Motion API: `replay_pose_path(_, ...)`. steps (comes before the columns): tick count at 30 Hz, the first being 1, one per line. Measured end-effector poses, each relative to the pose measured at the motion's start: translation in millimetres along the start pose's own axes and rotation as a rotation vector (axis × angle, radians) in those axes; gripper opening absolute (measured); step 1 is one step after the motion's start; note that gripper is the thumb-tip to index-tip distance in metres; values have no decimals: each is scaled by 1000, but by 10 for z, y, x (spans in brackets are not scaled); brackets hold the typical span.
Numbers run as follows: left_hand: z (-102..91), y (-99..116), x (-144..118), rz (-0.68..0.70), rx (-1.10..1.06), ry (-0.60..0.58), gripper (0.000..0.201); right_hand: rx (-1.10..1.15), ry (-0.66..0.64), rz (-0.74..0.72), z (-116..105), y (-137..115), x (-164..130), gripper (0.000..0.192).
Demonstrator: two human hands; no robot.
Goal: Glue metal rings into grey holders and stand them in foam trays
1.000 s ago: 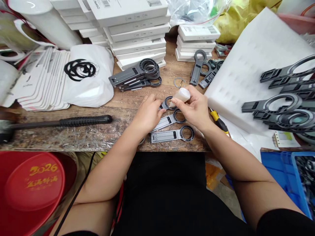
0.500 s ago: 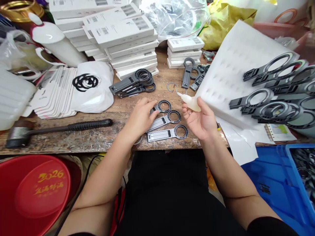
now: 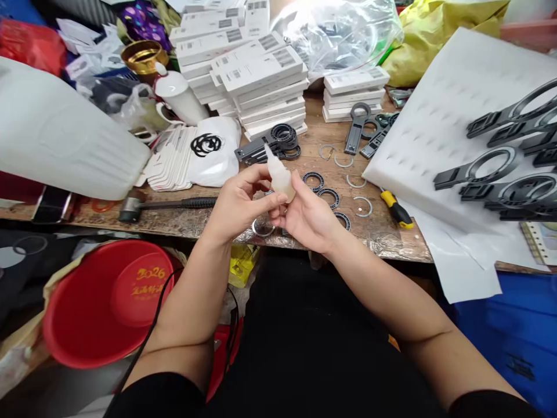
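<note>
A small whitish squeeze bottle (image 3: pixel 281 179) with a pointed nozzle is held nearly upright in front of me, its tip pointing up. My left hand (image 3: pixel 237 203) grips it from the left, thumb across its lower part. From the right, my right hand (image 3: pixel 311 217) closes on its base with thumb and fingers. Behind and beneath the hands lie grey ring-ended parts; a black ring end (image 3: pixel 328 198) shows to the right, while their handles are mostly hidden. A thin silvery ring (image 3: pixel 263 227) lies below my left hand at the table edge.
A rubber mallet (image 3: pixel 130 208) lies left; a yellow-black screwdriver (image 3: pixel 397 209) lies right, near a white foam block (image 3: pixel 435 116) holding several ring-ended parts. White boxes (image 3: pixel 265 72) are stacked behind a pile of grey parts (image 3: pixel 256 148). Broken thin rings (image 3: pixel 362 206) lie on the wooden table (image 3: pixel 322 128).
My right hand has brought the bottle leftward and tipped it upright. My left hand has left the grey part and now holds the bottle too. The view has shifted left, and the screwdriver now shows.
</note>
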State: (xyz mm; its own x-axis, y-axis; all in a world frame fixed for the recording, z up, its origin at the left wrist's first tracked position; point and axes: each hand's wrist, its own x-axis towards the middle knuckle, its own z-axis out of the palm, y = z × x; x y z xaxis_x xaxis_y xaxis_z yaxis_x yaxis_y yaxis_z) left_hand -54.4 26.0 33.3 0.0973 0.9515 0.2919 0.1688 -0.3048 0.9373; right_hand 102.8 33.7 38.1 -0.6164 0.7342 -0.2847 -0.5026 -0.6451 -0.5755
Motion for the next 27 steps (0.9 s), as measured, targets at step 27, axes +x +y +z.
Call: replay_pose_path(27, -618, -471, -188, -213, 687, 261, 54, -2249, -137, -1106, -491, 717, -68, 29)
